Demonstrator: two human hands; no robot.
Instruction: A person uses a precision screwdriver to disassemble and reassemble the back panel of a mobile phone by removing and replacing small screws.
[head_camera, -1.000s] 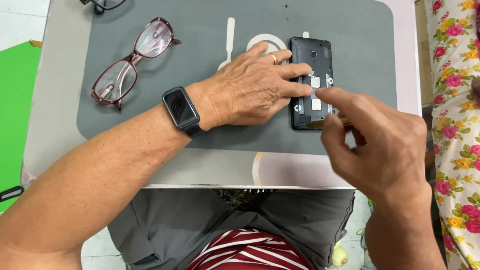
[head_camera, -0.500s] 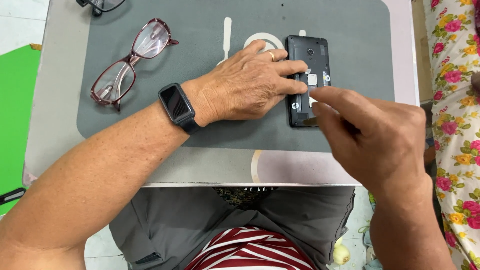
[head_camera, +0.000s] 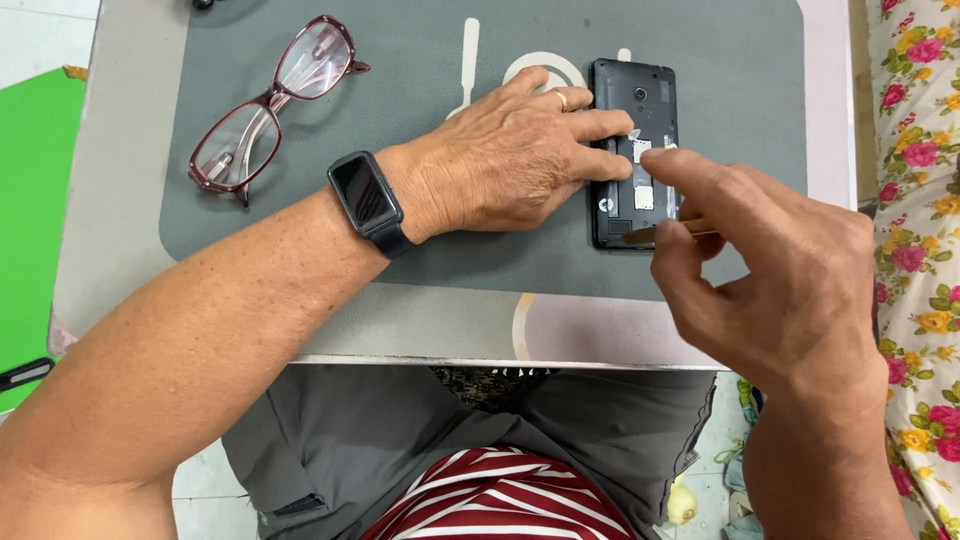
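A black phone (head_camera: 632, 110) with its back cover off lies on a grey work mat (head_camera: 700, 60). My left hand (head_camera: 505, 160), with a ring and a black smartwatch (head_camera: 365, 203) at the wrist, lies flat with its fingers pressing on the phone's left side. My right hand (head_camera: 770, 270) hovers over the phone's lower right and pinches a thin tool (head_camera: 665, 232) whose tip rests near the phone's bottom edge. Small white card slots show in the phone's middle.
Dark red glasses (head_camera: 265, 110) lie on the mat at the upper left. The mat sits on a small pale table (head_camera: 110, 200). A green surface (head_camera: 30, 200) is at the left, flowered fabric (head_camera: 920, 200) at the right. My lap is below the table edge.
My right hand has shifted slightly and the thin tool now shows between its fingers at the phone's lower part. My left hand stays on the phone.
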